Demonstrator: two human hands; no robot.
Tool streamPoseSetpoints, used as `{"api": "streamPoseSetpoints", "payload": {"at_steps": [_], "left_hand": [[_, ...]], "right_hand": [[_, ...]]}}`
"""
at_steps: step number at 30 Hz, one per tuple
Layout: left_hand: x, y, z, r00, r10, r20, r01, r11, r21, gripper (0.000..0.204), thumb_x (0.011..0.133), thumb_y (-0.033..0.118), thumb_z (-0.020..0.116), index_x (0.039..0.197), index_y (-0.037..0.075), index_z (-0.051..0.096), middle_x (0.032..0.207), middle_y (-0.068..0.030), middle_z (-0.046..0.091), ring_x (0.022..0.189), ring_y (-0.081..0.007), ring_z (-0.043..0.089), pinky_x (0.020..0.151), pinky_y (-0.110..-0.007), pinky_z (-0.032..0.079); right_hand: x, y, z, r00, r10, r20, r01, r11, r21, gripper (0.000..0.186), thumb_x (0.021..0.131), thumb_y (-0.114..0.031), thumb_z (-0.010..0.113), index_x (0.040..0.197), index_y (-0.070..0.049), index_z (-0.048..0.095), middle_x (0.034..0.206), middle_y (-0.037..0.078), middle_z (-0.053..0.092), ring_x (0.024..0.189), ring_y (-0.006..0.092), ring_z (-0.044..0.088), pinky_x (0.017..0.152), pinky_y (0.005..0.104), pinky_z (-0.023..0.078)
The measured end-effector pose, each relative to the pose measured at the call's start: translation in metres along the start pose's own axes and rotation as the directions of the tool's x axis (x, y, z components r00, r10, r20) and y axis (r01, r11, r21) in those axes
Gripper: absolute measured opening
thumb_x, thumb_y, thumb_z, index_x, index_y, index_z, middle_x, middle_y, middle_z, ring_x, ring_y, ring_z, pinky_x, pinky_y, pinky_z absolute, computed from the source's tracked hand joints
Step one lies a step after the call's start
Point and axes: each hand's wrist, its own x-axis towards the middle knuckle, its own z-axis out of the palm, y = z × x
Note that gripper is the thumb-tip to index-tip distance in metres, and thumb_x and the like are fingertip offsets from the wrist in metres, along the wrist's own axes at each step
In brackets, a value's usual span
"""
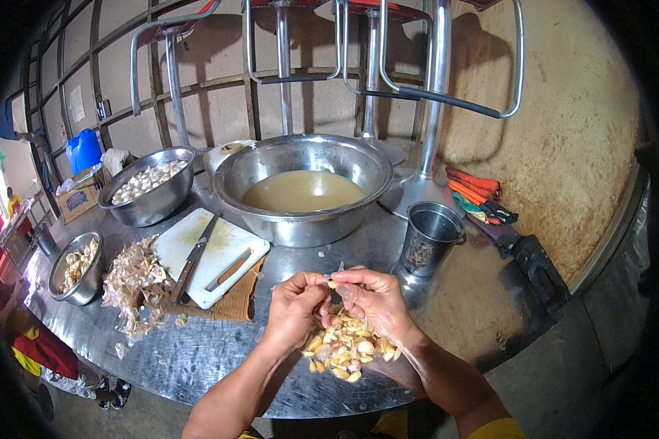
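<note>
My left hand (296,307) and my right hand (373,300) meet over the steel table, both closed in a pinch on one small yellowish garlic clove (332,284). A thin pale bit sticks up by the fingertips, too small to name. Beneath my hands lies a loose pile of garlic cloves (351,350), some still in pinkish skins. To the left of them a pile of papery skins (135,282) lies beside a white cutting board (198,249), which rests on brown cardboard with a dark-handled knife (196,256) on top.
Behind stand a large steel basin (300,227) of cloudy liquid, a bowl of garlic (150,205) and stool pedestals (436,95). A smaller bowl (80,289) is at left. A dark bucket (425,241), orange gloves (472,190) and a black object (538,271) are at right. A person (40,351) stands far left.
</note>
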Motion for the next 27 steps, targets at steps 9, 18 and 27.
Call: {"api": "streamPoseSetpoints", "payload": {"at_steps": [9, 18, 27], "left_hand": [[0.002, 0.002, -0.002, 0.992, -0.116, 0.046, 0.121, 0.983, -0.137, 0.005, 0.096, 0.004, 0.058, 0.1, 0.001, 0.06, 0.074, -0.0074, 0.058, 0.059, -0.0148, 0.055, 0.049, -0.033, 0.05], [0.001, -0.002, -0.001, 0.999, 0.04, 0.019, -0.042, 0.995, 0.093, 0.009, 0.099, 0.009, 0.059, 0.098, 0.001, 0.061, 0.075, -0.0063, 0.06, 0.06, -0.0137, 0.056, 0.052, -0.032, 0.052], [0.007, 0.002, -0.01, 0.981, -0.1, 0.164, 0.109, 0.993, -0.05, 0.007, 0.094, 0.004, 0.055, 0.096, 0.0, 0.061, 0.075, -0.0083, 0.06, 0.06, -0.017, 0.057, 0.054, -0.034, 0.051]], "right_hand": [[0.001, 0.006, -0.003, 0.997, 0.075, -0.009, -0.07, 0.967, 0.246, 0.026, 0.093, -0.001, 0.068, 0.119, -0.005, 0.066, 0.092, 0.002, 0.066, 0.065, 0.0055, 0.052, 0.051, 0.0193, 0.038], [0.003, 0.007, 0.002, 0.985, 0.105, -0.139, -0.11, 0.993, -0.032, 0.018, 0.099, -0.007, 0.064, 0.116, -0.002, 0.066, 0.08, 0.0, 0.06, 0.061, 0.0046, 0.049, 0.049, 0.0189, 0.037], [0.003, -0.001, -0.001, 0.962, 0.242, -0.124, -0.23, 0.968, 0.099, 0.026, 0.1, -0.021, 0.064, 0.111, 0.002, 0.066, 0.083, 0.002, 0.062, 0.057, 0.005, 0.047, 0.046, 0.02, 0.032]]}}
